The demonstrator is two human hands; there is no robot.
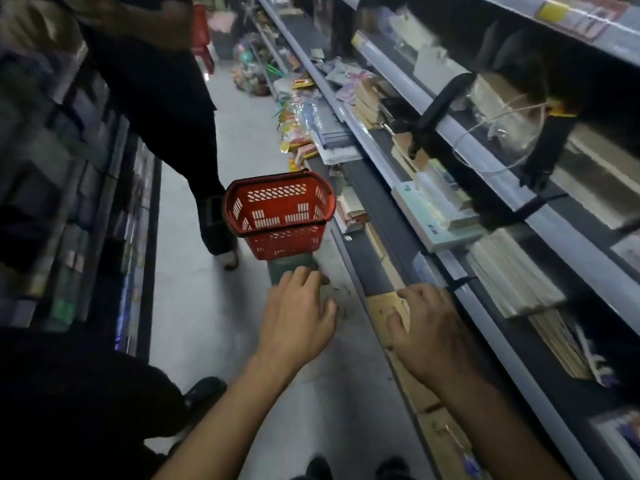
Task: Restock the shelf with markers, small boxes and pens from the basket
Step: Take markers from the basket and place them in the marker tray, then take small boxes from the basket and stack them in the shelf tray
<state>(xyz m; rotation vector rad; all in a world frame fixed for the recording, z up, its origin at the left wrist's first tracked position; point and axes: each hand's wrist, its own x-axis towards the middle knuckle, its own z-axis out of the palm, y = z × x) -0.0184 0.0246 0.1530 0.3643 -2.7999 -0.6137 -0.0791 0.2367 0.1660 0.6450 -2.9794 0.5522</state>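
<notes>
Two bare hands reach forward in a shop aisle, short of a red basket.

The red basket (280,211) sits raised on a green stand (292,268) in the aisle, ahead of both hands and just beside the shelf (391,188) on the right. The left hand (298,320) hovers just below the stand, fingers loosely spread, holding nothing. The right hand (429,330) lies over the low shelf edge, fingers relaxed over brown cardboard (384,310), gripping nothing. Another person (166,98) in dark clothes stands just beyond the basket on the left.
</notes>
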